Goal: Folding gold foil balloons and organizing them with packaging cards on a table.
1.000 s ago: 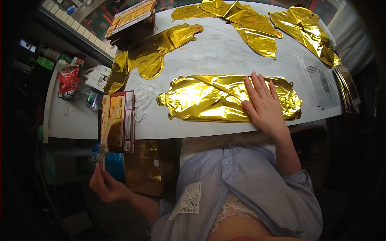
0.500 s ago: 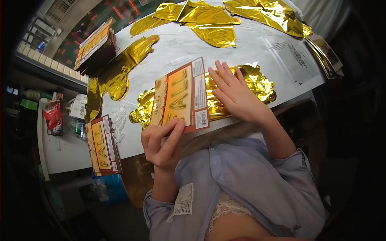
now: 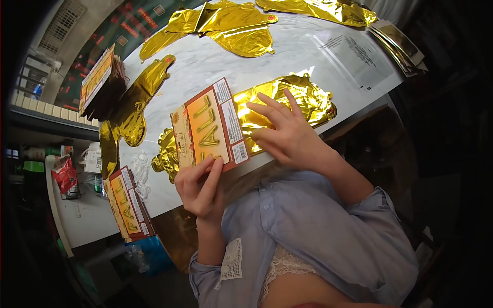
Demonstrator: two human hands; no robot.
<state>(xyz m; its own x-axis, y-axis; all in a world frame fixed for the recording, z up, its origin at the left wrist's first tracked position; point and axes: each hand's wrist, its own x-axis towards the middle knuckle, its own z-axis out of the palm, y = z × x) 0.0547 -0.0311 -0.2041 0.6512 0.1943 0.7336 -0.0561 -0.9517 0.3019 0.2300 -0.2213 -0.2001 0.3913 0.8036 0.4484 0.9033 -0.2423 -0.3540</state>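
Observation:
My left hand [image 3: 201, 189] pinches the lower edge of an orange and brown printed card [image 3: 208, 128] between thumb and fingers. Behind the card a flat, folded gold foil balloon [image 3: 303, 97] lies on the table, its wrinkled ends sticking out on both sides. My right hand [image 3: 290, 134] is over the balloon's right part, fingers spread and slightly bent, nothing held in them. Its fingertips are close to the card's right edge; whether they press on the foil I cannot tell. The card hides the balloon's middle.
Similar cards stand in a stack [image 3: 102, 84] at the far left and a smaller pile [image 3: 128, 205] at the near left edge. White string [image 3: 140, 177] lies beside that pile. More gold foil balloons [image 3: 231, 28] lie across the back. A clear plastic bag [image 3: 354, 59] is at the right.
My right hand, flat on the foil before, now has its fingers bent and more spread. The view has shifted, moving the table's contents leftward. My left hand keeps its pinch on the card.

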